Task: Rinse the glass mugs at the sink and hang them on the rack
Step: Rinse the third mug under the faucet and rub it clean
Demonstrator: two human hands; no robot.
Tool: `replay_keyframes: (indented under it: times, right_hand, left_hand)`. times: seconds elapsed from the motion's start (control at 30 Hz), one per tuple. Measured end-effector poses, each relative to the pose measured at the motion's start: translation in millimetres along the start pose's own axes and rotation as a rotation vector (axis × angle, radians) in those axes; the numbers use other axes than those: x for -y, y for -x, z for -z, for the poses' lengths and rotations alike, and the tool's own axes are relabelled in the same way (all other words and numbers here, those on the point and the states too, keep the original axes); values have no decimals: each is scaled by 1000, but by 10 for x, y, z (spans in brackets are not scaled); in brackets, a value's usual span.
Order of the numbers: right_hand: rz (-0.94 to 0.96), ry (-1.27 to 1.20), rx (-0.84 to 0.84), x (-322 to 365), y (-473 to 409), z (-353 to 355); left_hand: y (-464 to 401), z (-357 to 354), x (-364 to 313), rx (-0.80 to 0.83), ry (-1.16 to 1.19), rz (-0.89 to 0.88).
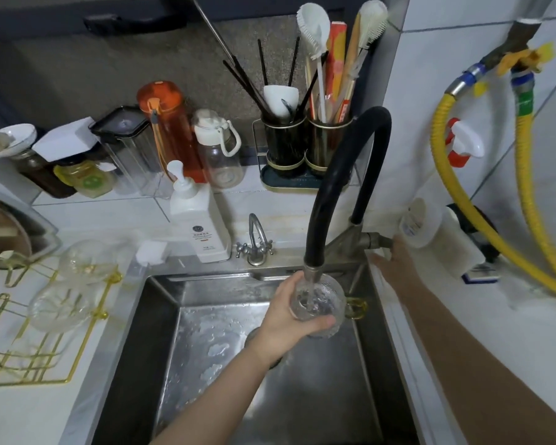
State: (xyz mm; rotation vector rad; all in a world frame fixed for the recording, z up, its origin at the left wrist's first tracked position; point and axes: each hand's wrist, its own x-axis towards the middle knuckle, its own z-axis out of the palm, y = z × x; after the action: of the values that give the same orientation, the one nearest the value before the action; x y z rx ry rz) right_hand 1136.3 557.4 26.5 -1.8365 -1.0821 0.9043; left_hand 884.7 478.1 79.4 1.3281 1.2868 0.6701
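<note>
- A small tiled kitchen corner: a white counter [29, 412] wraps a steel sink [161, 316], with jars, bottles and utensil holders crowded along the back wall.
- The left hand [281, 319] is curled round a glass mug [318, 305] over the sink, thumb along its near side; the mug's gold handle [355, 308] points to 3 o'clock.
- Directly at the mug's 12 o'clock, the black hose spout [313, 271] pours water into its mouth.
- At 2 o'clock from the mug, the right hand [390, 261] rests at the tap lever [382, 240]; how tightly its fingers close on it I cannot tell.
- Out at 9 o'clock, on the counter, a gold wire rack [45, 348] carries two more glass mugs [61, 311], lying against its bars.
- At 11 o'clock a white soap pump bottle [199, 226] stands beside a small second faucet [256, 242].
- Judged step: rinsing is under way, with the mug filling beneath the stream.
- The next move likely calls for shutting the water with the right hand, tipping the mug to drain, then carrying it left and hooking its handle on a free bar, clear of the mugs already there.
- Wet glass is slippery, so the hold should stay firm.
</note>
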Motion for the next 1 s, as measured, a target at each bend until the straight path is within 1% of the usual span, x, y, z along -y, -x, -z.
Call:
replay_keyframes:
  times: [0.13, 0.2, 0.23, 0.33, 0.4, 0.47, 0.6, 0.7, 0.77, 0.83, 0.93, 1.0]
  right_hand:
    - [63, 8, -33, 205, 211, -16]
    - [92, 9, 0, 272, 439, -25]
    - [99, 5, 51, 278, 601, -38]
    - [31, -102, 268, 154, 1188, -145]
    - [6, -131, 328, 68, 1553, -243]
    - [-25, -193, 311, 41, 1808, -337]
    - [-7, -161, 319, 166, 1917, -462]
    - [13, -118, 221, 161, 1952, -390]
    - [20, -82, 200, 119, 2075, -309]
    - [23, -32, 215, 92, 2178, -304]
    - [-34, -46, 213, 96, 2223, -438]
    - [-104, -95, 181, 112, 2214, -534]
  left_hand:
    - [57, 112, 16, -33, 54, -9]
    - [71, 141, 44, -38, 60, -19]
    - [88, 148, 49, -44, 74, -16]
    - [143, 173, 86, -27, 108, 7]
    - [239, 196, 134, 25, 103, 29]
    - [363, 255, 206, 63, 86, 45]
    - [472, 373, 286, 9, 107, 62]
    - [490, 286, 270, 5, 134, 73]
    - [534, 208, 358, 12, 140, 120]
    - [606, 186, 435, -19, 158, 191]
    - [702, 238, 491, -71, 192, 295]
    - [741, 270, 463, -75, 211, 352]
